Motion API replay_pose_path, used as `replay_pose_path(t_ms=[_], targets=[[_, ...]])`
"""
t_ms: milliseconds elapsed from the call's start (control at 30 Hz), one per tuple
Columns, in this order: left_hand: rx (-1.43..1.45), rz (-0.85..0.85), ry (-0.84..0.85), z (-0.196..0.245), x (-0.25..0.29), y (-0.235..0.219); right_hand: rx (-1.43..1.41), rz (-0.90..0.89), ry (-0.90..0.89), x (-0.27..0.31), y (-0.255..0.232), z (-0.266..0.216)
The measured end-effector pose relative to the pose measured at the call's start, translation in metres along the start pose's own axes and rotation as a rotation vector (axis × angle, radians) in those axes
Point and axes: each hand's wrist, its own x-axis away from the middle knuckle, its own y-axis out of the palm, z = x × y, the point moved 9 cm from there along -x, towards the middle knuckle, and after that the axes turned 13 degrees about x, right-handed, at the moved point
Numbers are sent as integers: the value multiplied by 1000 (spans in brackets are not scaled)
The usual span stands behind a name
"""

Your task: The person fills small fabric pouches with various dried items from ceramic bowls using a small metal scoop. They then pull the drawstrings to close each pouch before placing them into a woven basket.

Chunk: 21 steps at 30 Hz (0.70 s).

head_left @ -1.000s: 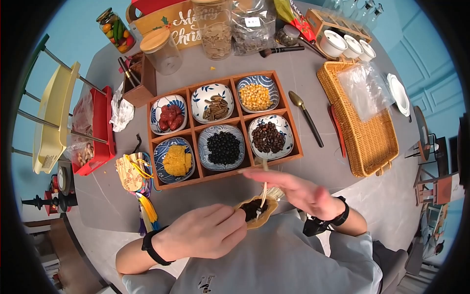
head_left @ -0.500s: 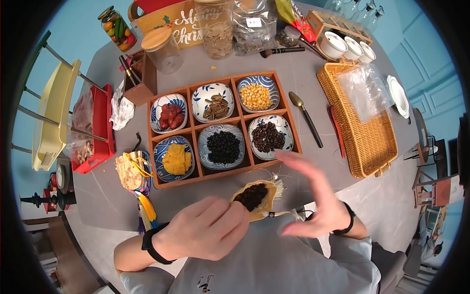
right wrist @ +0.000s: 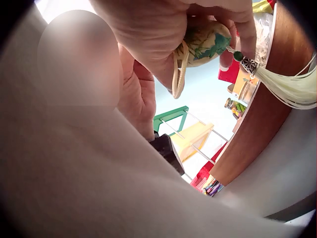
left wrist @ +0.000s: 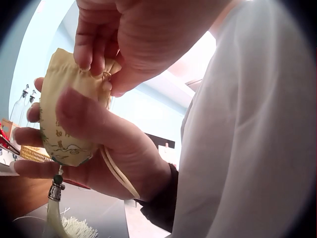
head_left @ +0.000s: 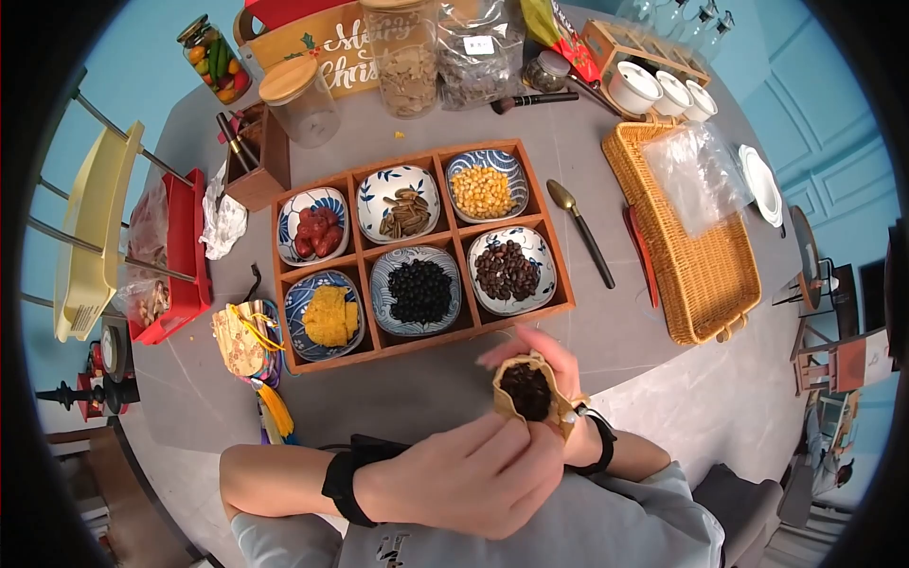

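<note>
On the wearer's side of the wooden tray (head_left: 426, 341), the left hand (head_left: 464, 478) pinches the rim of the pouch (head_left: 508, 402); the right hand (head_left: 561, 367), partly hidden, grips its body. The dark filling (head_left: 526, 390) is indistinct.

Left hand (head_left: 464, 483) pinched — right hand (head_left: 564, 369) cupped

A pale-yellow, tasselled drawstring pouch (left wrist: 74, 148) sits nearly upright in the right hand (left wrist: 116, 144), mouth open, dark bits (head_left: 526, 390), seemingly dried, inside.
</note>
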Motion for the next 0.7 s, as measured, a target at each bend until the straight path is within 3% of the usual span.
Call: replay_pose_path(t_ms=[100,200,300,367,400,567,700], targets=[[39,164,60,1,-2,-15,56,-4,9,-3,-17,-3],[10,174,1,-5,21,-39,239,30,86,-7,-52,-2],[24,154,-205,-32,51,-56,229,34,293,-11,-95,10],[33,144,-340,-45,76,-60,513,-86,268,-30,-116,5],[38,138,-407,-50,89,-61,403,-92,363,-33,-121,13],[75,179,-576,-57,139,-52,460,-308,350,-67,-119,30],[85,241,-645,-55,156,-51,736,-491,257,-88,-108,34]])
